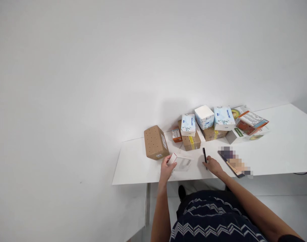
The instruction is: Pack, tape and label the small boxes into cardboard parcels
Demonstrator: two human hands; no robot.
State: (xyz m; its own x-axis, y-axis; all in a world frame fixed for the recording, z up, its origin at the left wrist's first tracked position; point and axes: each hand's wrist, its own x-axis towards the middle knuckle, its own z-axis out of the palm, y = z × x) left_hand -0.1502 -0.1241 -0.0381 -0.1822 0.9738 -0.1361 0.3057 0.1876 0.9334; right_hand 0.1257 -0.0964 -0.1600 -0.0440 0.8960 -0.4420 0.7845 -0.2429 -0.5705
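Observation:
My left hand (165, 170) is closed on a small white box (172, 158) with a red edge, held a little over the table near its front edge. To the right of it lies a thin, pale, see-through sheet or bag (183, 164) with grey print. My right hand (214, 166) grips a slim black pen (204, 154), which points away from me towards the back. The pen's lower end is partly hidden by the fingers.
Along the wall on the white table (289, 141) stand a dotted brown carton (154, 143), taped cartons (191, 142), tissue packs (188, 124) and an orange-edged box (253, 121). A flat dark-edged device (240, 175), its surface blurred out, lies right of my right hand.

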